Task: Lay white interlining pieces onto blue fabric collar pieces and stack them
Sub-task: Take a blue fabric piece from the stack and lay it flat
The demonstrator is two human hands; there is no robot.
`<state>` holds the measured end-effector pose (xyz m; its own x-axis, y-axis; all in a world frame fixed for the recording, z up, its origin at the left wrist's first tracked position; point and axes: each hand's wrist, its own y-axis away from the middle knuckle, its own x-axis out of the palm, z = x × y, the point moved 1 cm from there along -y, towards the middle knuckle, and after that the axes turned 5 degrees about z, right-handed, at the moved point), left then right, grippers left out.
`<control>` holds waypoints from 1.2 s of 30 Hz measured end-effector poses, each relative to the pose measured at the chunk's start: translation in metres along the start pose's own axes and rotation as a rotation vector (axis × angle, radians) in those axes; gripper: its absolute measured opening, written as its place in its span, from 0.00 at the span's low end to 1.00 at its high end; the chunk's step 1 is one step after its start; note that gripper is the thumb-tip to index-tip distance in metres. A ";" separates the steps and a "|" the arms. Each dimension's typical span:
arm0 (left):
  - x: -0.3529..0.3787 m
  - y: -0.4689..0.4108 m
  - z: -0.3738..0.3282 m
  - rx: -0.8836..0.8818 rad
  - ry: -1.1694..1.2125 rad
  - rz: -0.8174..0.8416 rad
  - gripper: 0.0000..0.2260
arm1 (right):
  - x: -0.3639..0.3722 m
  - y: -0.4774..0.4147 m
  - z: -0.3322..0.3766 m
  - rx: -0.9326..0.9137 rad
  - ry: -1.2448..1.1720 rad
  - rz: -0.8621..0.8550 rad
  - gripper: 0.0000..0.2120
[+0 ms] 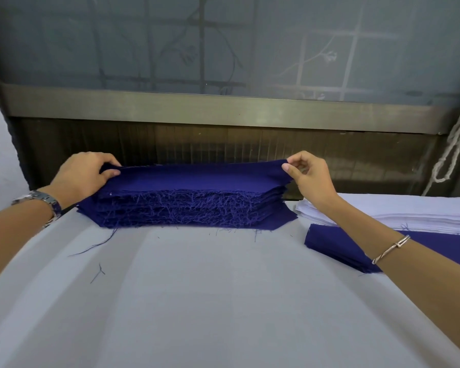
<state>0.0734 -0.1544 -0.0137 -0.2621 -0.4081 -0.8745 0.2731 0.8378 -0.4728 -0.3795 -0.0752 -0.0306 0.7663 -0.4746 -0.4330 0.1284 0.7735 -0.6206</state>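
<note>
A tall stack of dark blue collar pieces (191,208) with frayed thread edges sits at the far side of the white-covered table (197,301). My left hand (84,173) grips the left end of the top blue piece (197,177). My right hand (310,176) pinches that piece's right tip between thumb and forefinger, lifting it slightly. A pile of white interlining pieces (409,217) lies to the right, behind my right forearm. A smaller layer of blue pieces (337,245) lies in front of the white pile, partly hidden by my forearm.
Loose blue threads (98,272) lie on the table cloth in front of the stack. A dark metal frame and screened wall (223,110) rise directly behind the table. A pale cord (457,144) hangs at the far right.
</note>
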 end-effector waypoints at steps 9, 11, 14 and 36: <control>-0.028 0.014 0.018 -0.098 0.067 -0.233 0.09 | -0.017 -0.007 0.014 0.017 -0.062 -0.031 0.03; -0.036 0.013 0.015 -0.081 0.121 -0.214 0.10 | -0.029 -0.008 0.019 0.055 -0.109 -0.033 0.05; -0.048 0.010 0.004 -0.048 0.158 -0.172 0.11 | -0.054 -0.007 0.026 0.142 -0.201 -0.002 0.08; -0.013 0.072 -0.082 -0.175 0.674 0.936 0.21 | -0.220 0.097 -0.056 0.779 0.010 0.806 0.14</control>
<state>0.0208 -0.0587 -0.0275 -0.4791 0.6273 -0.6140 0.5025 0.7695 0.3942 -0.5706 0.0807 -0.0317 0.7985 0.2831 -0.5312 -0.0413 0.9062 0.4209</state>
